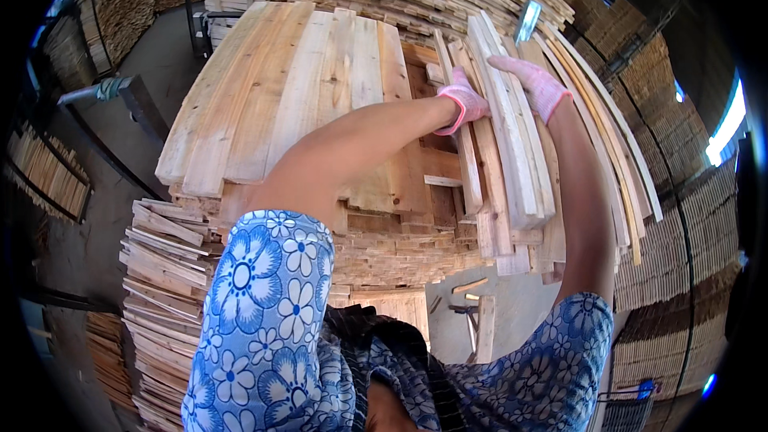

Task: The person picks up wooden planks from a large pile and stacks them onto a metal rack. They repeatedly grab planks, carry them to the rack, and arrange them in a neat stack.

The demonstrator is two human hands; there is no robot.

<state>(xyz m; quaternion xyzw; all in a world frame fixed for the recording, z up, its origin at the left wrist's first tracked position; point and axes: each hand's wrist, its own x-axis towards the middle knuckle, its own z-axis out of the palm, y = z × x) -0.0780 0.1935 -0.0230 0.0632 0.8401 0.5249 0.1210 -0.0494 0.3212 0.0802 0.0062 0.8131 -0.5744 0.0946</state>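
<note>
Touching pale planks (516,136) from either side, left hand (464,106) and right hand (534,86), upper right of frame — cannot tell whether pinching, with fingers (507,66) partly hidden.

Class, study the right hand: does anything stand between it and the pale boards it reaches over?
Nothing visible does, apart from the pink glove it wears: the right hand reaches directly over the far part of the pale boards.

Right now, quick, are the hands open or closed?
Left hand: beside the boards, fingers partly hidden; can't tell.
Right hand: over the boards; can't tell.
</note>
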